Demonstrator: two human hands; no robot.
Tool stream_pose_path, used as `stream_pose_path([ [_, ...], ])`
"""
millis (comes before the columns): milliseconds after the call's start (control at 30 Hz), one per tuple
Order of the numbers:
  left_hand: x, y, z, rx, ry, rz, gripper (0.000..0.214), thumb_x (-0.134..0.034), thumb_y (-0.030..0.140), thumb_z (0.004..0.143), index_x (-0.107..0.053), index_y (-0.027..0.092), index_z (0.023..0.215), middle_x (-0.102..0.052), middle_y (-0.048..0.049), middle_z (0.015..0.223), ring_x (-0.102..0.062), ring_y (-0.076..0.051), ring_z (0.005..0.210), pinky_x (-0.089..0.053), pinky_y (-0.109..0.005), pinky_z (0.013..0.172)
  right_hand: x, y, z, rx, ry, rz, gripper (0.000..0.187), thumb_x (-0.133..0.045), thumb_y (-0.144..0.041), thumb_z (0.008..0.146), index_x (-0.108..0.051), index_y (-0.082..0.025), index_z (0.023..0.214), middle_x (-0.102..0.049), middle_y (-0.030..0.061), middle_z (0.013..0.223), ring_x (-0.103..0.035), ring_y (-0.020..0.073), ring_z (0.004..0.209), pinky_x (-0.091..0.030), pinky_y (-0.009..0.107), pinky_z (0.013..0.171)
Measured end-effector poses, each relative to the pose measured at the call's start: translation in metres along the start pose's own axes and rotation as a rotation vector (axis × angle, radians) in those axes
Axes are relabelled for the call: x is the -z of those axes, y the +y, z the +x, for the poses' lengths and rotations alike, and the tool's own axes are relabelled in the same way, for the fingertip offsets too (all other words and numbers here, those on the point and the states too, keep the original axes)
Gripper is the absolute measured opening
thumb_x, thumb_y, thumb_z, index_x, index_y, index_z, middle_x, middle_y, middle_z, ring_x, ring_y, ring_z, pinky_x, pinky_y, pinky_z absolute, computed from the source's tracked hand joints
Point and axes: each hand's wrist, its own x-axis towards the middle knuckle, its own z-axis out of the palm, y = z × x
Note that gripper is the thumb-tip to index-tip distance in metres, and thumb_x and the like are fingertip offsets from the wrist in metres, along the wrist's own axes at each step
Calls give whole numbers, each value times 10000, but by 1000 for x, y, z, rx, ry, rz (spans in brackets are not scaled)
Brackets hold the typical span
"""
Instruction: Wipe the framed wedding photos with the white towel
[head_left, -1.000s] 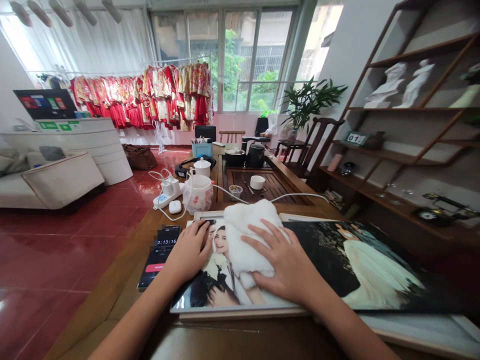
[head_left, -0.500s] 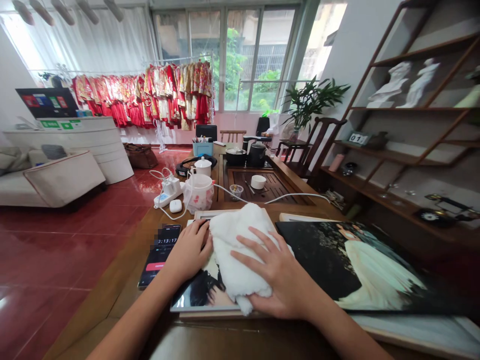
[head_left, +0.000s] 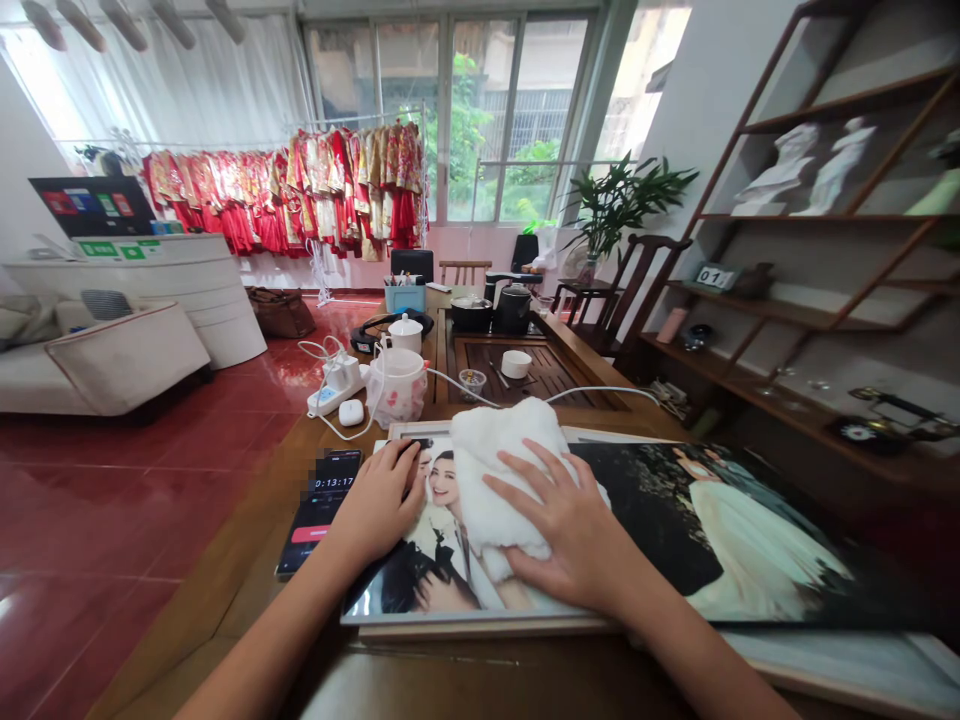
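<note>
1. One white towel (head_left: 499, 490) lay on one wedding photo panel (head_left: 675, 530), its long axis running left to right across the desk (head_left: 225, 600).
2. Both hands were open and flat, neither gripping: the left hand (head_left: 381, 500) on the panel beside the towel, the right hand (head_left: 566, 530) on the towel.
3. One phone (head_left: 319, 510) lay just left of the panel.

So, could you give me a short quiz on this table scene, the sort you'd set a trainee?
1. Which hand is on the white towel?
2. True or false: the left hand rests on the photo of a couple.
3. What lies on the wooden table to the left of that photo, with digits on its screen?

Key:
1. The right hand.
2. True.
3. A smartphone.
</note>
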Motion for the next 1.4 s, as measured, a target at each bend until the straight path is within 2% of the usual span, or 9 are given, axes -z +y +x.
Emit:
stream_pose_path([
  [133, 3, 2, 1, -24, 0, 3, 396, -412, 305, 978, -516, 149, 1326, -508, -137, 1383, -472, -283, 1288, -368, -464, 1095, 3, -11, -1, 124, -50, 61, 687, -575, -471, 774, -428, -311, 1427, -396, 78, 1504, -217, 383, 1400, -153, 626, 1047],
  [233, 3, 2, 1, -43, -7, -3, 381, -414, 272, 972, -518, 160, 1321, -517, -131, 1369, -485, -272, 1273, -381, -456, 1088, 6, -15, -1, 152, -77, 94, 709, -581, -479, 762, -406, -337, 1434, -381, 54, 1516, -215, 368, 1407, -144, 616, 1055],
  [333, 2, 1, 1, -29, -8, -6, 391, -418, 297, 974, -516, 157, 1326, -510, -135, 1380, -479, -280, 1280, -378, -467, 1088, 6, -11, 0, 106, -69, 86, 694, -596, -468, 746, -450, -322, 1408, -403, 61, 1503, -247, 363, 1396, -169, 602, 1053],
  [500, -1, -1, 0, 0, -9, -7, 426, -418, 342, 977, -499, 154, 1351, -499, -133, 1400, -465, -290, 1300, -370, -468, 1093, 2, 0, 1, -49, 3, 39, 607, -578, -444, 781, -510, -305, 1367, -451, 76, 1467, -294, 375, 1366, -222, 601, 1031],
  [600, -1, -2, 0, -7, 6, -13, 425, -425, 342, 973, -504, 160, 1349, -507, -131, 1393, -471, -290, 1296, -374, -466, 1090, 0, 2, 2, -76, 23, 14, 588, -560, -455, 807, -509, -301, 1371, -450, 81, 1466, -286, 388, 1366, -232, 611, 1027],
  [767, -2, -2, 0, -3, 8, -8, 419, -423, 341, 973, -511, 166, 1343, -501, -131, 1399, -471, -294, 1294, -379, -474, 1082, 1, -4, 1, 5, 4, 3, 624, -574, -457, 795, -483, -300, 1392, -434, 100, 1473, -269, 411, 1366, -214, 638, 1022],
  [1033, 0, -1, 1, -23, 0, -9, 402, -411, 323, 977, -520, 150, 1324, -509, -134, 1380, -483, -275, 1275, -380, -445, 1087, 7, -14, 0, 115, -62, 68, 672, -576, -466, 769, -448, -315, 1411, -414, 72, 1494, -238, 368, 1398, -177, 608, 1050],
  [1133, -1, -2, 1, -31, 14, -17, 398, -416, 330, 975, -526, 166, 1320, -523, -128, 1368, -492, -279, 1267, -388, -459, 1079, 7, -11, 1, 88, -52, 61, 664, -580, -485, 764, -478, -292, 1391, -421, 72, 1490, -255, 359, 1395, -183, 595, 1057],
  [1400, -1, -1, 0, -5, 3, -11, 420, -417, 342, 968, -510, 170, 1340, -510, -126, 1386, -471, -287, 1292, -370, -463, 1093, 0, 1, 2, -109, 29, -2, 571, -542, -495, 826, -528, -289, 1358, -477, 87, 1445, -310, 389, 1355, -242, 602, 1022],
])
